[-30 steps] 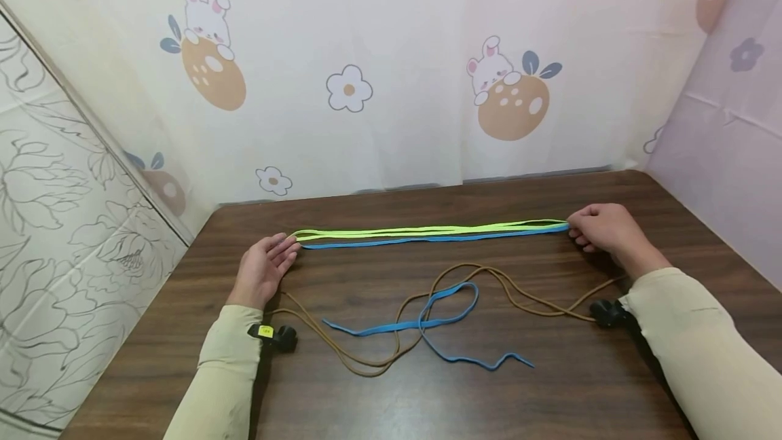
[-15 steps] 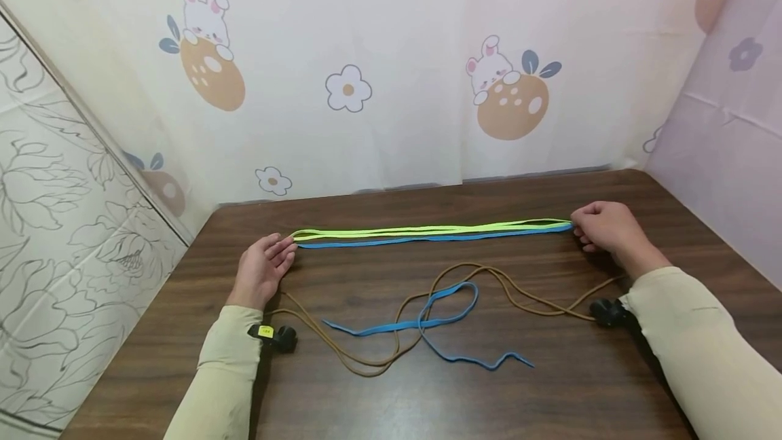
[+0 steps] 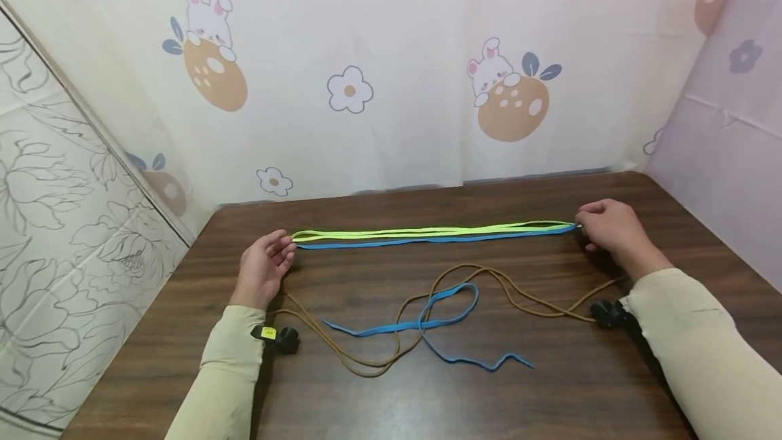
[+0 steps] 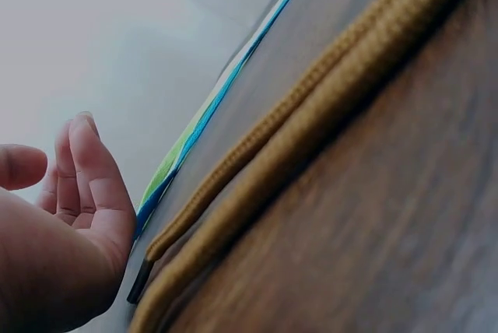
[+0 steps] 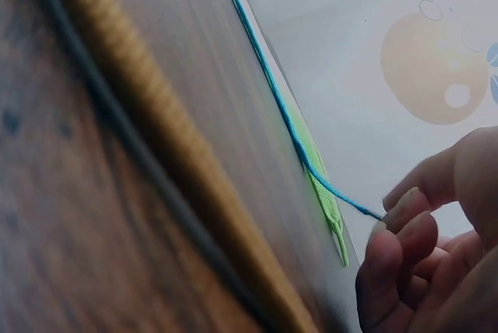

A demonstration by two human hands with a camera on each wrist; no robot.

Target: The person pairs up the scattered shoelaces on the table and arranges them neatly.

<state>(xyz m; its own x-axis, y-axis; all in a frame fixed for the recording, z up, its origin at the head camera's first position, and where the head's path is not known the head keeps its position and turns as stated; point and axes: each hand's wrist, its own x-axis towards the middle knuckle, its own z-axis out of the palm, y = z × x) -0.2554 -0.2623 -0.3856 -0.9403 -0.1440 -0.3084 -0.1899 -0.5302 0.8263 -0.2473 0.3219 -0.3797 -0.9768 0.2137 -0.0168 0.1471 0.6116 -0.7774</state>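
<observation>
A neon yellow-green shoelace (image 3: pixel 449 230) lies folded lengthwise across the back of the table, beside a straight blue shoelace (image 3: pixel 366 244). At their left end is my left hand (image 3: pixel 261 269), palm turned inward. Its fingers bend loosely and the thumb stands apart from them in the left wrist view; the laces' left tips pass behind the fingers there. My right hand (image 3: pixel 613 228) pinches the right tip of the blue lace between thumb and fingers. In the right wrist view that tip rises from the table, while the yellow-green lace's tips (image 5: pixel 341 243) lie apart from the fingers.
A brown round cord (image 3: pixel 360 373) lies in loose curves between the forearms, doubled. Over it a second blue shoelace (image 3: pixel 381 328) forms a loop with two loose tails. The wooden table (image 3: pixel 476 406) meets a wall covering (image 3: pixel 403 134) printed with rabbits and flowers.
My right hand has shifted slightly right, with the blue lace's tip now between its fingers. My left hand has moved slightly left, its fingers drawing away from the laces' left end.
</observation>
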